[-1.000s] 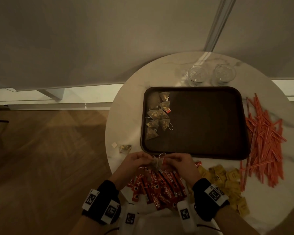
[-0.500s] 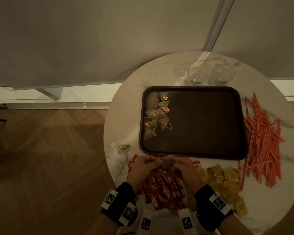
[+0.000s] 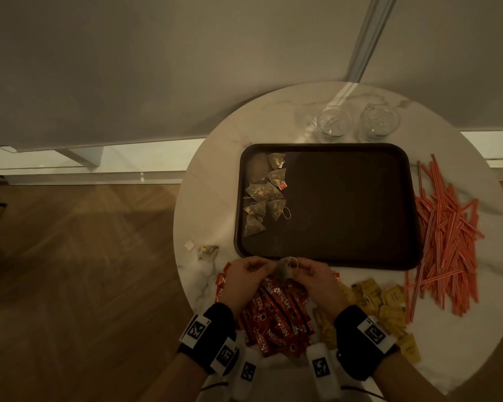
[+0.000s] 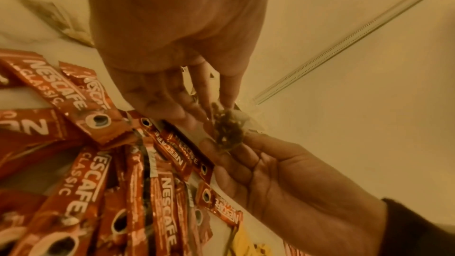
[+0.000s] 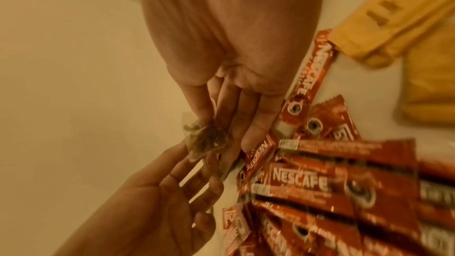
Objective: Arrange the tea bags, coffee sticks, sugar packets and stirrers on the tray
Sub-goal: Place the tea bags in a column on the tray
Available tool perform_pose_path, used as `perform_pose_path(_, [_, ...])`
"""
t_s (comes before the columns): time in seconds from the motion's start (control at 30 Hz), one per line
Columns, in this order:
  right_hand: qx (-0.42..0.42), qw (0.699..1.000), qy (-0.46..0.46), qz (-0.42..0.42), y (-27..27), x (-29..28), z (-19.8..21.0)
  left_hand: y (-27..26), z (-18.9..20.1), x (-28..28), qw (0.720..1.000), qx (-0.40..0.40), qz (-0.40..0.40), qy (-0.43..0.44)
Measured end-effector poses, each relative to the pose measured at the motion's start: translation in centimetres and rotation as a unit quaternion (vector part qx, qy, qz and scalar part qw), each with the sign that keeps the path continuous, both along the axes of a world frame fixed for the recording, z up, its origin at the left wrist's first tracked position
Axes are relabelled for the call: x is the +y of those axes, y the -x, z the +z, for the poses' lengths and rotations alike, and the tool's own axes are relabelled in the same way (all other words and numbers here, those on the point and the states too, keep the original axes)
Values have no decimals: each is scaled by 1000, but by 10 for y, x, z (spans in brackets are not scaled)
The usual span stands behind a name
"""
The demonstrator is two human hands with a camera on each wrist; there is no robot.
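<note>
Round white marble table (image 3: 273, 117), dark brown rectangular plastic tray (image 3: 346, 204) in the middle w/ pyramid tea bags (image 3: 262, 195) lined up on its left side, prob one zone per item. Left hand (image 3: 244, 277) & right hand (image 3: 314, 277) both pinch one mesh tea bag (image 3: 283, 268) just near of the tray, over red coffee sticks (image 3: 276, 311), looks like untangling its string.

Left hand (image 3: 244, 275) and right hand (image 3: 314, 275) pinch one tea bag (image 3: 283, 268) between them — coffee sticks (image 3: 276, 311) beneath, tray (image 3: 413, 227) just beyond fingertips.
</note>
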State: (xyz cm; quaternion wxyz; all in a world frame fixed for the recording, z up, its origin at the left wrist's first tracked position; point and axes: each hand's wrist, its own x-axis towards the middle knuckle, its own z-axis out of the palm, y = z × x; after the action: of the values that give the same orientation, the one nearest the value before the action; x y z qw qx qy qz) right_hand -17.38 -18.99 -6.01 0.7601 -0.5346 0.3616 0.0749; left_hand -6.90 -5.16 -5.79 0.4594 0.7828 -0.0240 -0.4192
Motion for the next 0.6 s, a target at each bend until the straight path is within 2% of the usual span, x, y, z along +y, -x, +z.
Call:
perform_pose_path(0.27, [2,993,85,76,-7,-18,-9,-8,-7,-8,997,66,-34,14])
perform_pose_path(0.4, [12,989,105,107,-9,-24,-18,-12,-15,-14,996,71,-59,-4])
perform_pose_path(0.6, [6,992,88,86,-20,-34,-17,-18,-20,-20,994,103,-21,18])
